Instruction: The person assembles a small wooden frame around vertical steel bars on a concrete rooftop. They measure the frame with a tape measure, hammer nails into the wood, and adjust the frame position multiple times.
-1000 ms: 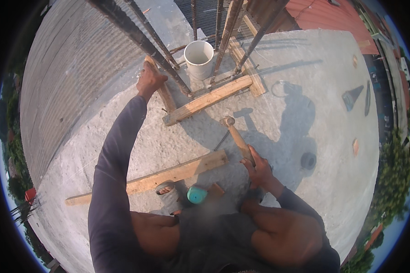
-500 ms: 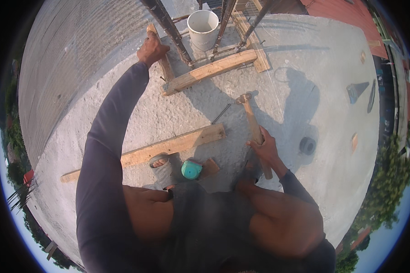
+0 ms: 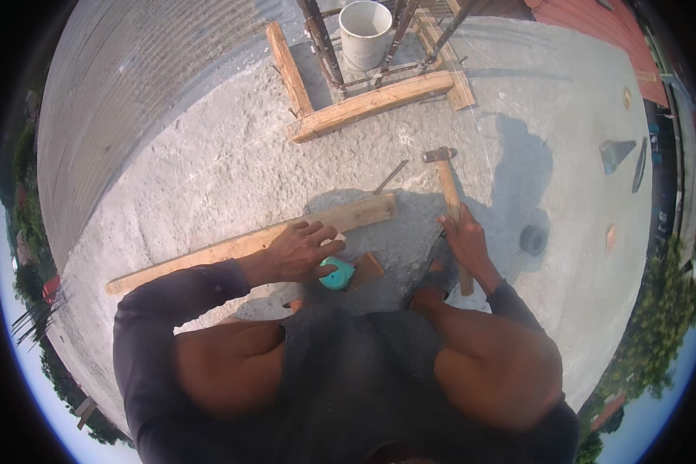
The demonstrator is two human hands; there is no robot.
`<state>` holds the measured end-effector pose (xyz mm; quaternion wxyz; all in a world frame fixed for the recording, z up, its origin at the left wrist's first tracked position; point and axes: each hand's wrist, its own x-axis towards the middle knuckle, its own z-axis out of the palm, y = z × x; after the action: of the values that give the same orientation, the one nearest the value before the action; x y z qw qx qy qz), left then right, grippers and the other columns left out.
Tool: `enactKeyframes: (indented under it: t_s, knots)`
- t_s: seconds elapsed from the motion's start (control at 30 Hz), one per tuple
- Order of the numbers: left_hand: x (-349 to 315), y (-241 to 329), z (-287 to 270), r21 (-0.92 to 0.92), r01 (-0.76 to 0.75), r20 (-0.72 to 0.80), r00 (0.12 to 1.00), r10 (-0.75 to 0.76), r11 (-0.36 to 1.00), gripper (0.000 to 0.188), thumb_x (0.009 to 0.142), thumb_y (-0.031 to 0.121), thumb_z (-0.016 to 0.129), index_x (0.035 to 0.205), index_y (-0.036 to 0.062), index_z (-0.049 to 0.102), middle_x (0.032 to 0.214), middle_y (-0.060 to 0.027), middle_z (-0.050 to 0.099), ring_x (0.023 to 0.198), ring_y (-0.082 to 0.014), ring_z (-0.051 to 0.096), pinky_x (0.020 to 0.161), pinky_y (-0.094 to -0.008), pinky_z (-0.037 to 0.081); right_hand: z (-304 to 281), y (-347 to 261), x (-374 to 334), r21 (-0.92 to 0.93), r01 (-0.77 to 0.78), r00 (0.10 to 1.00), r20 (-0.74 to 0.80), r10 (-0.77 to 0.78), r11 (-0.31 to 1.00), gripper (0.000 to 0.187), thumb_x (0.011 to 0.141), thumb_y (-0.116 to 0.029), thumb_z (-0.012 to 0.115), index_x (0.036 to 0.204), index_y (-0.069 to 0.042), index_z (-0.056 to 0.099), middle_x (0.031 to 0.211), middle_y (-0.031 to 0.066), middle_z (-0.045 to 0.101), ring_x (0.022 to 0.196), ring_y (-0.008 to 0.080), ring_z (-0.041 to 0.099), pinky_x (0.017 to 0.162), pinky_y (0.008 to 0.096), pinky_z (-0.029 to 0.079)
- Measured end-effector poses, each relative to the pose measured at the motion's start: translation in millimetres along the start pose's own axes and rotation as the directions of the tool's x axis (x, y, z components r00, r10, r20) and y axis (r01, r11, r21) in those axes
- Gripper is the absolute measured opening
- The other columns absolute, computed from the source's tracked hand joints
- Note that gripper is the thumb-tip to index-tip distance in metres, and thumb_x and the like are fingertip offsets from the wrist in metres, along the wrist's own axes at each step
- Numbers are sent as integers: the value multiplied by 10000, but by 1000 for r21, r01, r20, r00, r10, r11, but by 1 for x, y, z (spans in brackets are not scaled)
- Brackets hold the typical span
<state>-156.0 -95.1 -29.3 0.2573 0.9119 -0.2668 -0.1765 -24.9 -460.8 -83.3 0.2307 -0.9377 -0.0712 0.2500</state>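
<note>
My right hand [image 3: 467, 238] is wrapped round the wooden handle of a hammer [image 3: 447, 179], its metal head pointing away from me. My left hand [image 3: 301, 251] hovers over the near side of a long wooden board [image 3: 209, 259] on the concrete. Its fingers are spread and curved, with the thumb at a rounded turquoise case [image 3: 337, 275] that looks like a tape measure. Whether the thumb touches the case I cannot tell. Beside the case lies a small brown wood block [image 3: 366, 271]. A thin metal rod [image 3: 390, 176] rests beyond the board's right end.
Ahead, a wooden frame [image 3: 371, 104] surrounds upright rebar [image 3: 323, 42] and a white bucket [image 3: 365, 35]. A pale string [image 3: 483, 139] runs past the frame's right side. Farther right lie a flat-bladed tool [image 3: 615, 155] and wood scraps [image 3: 611, 238]. Corrugated sheeting [image 3: 131, 100] covers the left side.
My left hand has let go of the frame's left piece and come back toward me, to the turquoise case. The hammer stays in my right hand. The view has shifted slightly.
</note>
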Motion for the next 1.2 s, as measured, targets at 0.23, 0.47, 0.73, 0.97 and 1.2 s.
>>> enactKeyframes:
  t_s: [0.23,0.47,0.73,0.97,1.2]
  knots:
    - [-1,35,75,156,-119,374,926,53,981,506,934,250,547,1410,99,463,1411,-192,456,1271,-357,513,981,-488,478,-22,-50,1,-292,199,961,-128,-244,936,551,919,-386,649,1310,-15,538,1078,175,642,995,381,648,846,483,523]
    - [8,35,25,-520,389,271,919,-285,760,674,859,163,693,1453,64,390,1315,-230,545,1234,-362,547,994,-437,493,-2,-81,-1,283,35,923,358,-139,959,633,970,-463,594,1406,-13,499,1292,140,603,1125,263,629,932,430,500]
    - [53,27,-57,-990,51,93,938,-333,-134,831,742,10,819,1431,77,358,1305,-87,549,1230,-219,537,1020,-377,482,6,-132,9,792,-567,679,604,-417,224,779,995,-632,410,1479,-22,389,1328,123,581,1207,226,577,977,442,497]
    - [68,13,-68,-970,10,-79,932,-354,245,806,707,-19,859,1368,107,415,1290,-55,532,1245,-217,516,1030,-389,471,-10,-143,22,684,-729,572,616,-542,8,583,1039,-491,449,1435,-63,438,1315,97,573,1157,228,602,1002,458,516]
    - [66,8,-81,-981,180,141,918,-371,72,635,799,54,828,1309,105,451,1293,-142,545,1181,-214,563,944,-380,516,-17,-140,24,853,-419,797,510,-323,313,461,1020,-403,555,1274,-19,576,1111,59,643,963,154,647,854,326,552]
